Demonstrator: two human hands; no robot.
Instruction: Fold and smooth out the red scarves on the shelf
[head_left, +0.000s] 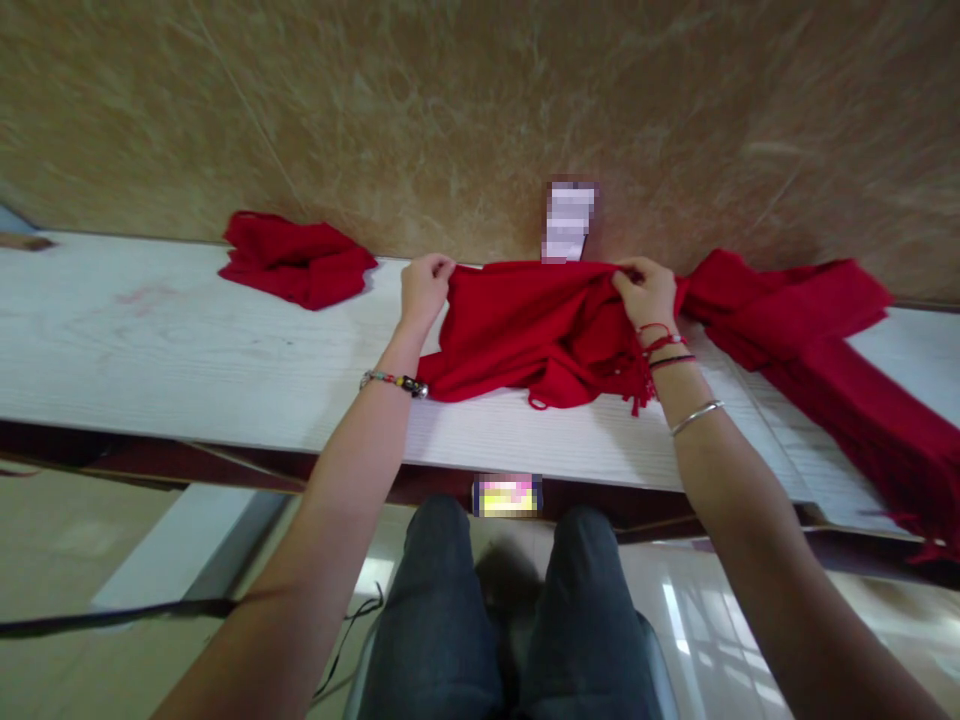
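Observation:
A red fringed scarf [517, 325] is spread on the white table in front of me, its top edge drawn fairly straight between my hands. My left hand [427, 290] pinches the scarf's upper left corner. At the upper right, my right hand [646, 287] grips the same edge between thumb and fingers. Folds bunch up in the lower right part, and tassels hang beside my right wrist. More red fringed cloth [810, 320] lies to the right and runs over the table's front edge; whether it joins the scarf behind my right hand I cannot tell.
A crumpled red cloth [296, 262] lies at the left on the white table [187, 340]. Behind stands a brown marbled wall [420, 120], with a blurred-out phone-like object [568, 220] leaning there. Another blurred object [507, 495] is at the front edge above my knees.

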